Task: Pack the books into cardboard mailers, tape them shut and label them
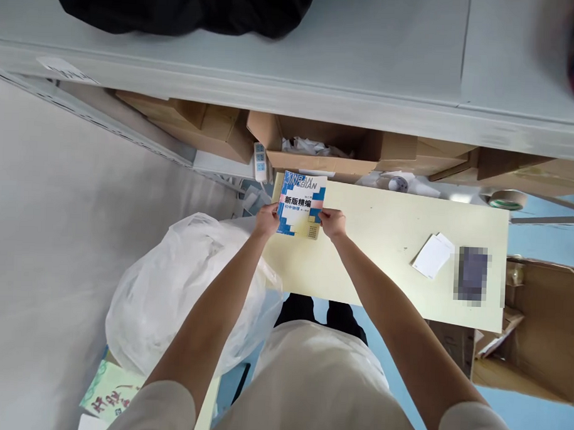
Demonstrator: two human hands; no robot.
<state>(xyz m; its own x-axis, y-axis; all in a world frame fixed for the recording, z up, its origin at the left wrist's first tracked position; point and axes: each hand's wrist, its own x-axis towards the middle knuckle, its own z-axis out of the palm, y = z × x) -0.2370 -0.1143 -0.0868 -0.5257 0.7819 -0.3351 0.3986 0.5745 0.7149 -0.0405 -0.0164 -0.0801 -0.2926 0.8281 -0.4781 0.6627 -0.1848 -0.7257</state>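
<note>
I hold a small book (300, 203) with a blue, white and pink cover over the far left corner of a pale yellow table (380, 256). My left hand (267, 219) grips its lower left edge and my right hand (332, 223) grips its lower right edge. The cover faces up toward me, with printed characters across the middle.
A white plastic bag (181, 286) bulges left of the table. White cards (434, 254) and a blurred dark item (472, 273) lie on the table's right side. Open cardboard boxes (317, 147) sit under a grey shelf (320, 72); another box (537, 330) stands at right. A tape roll (506, 199) lies beyond.
</note>
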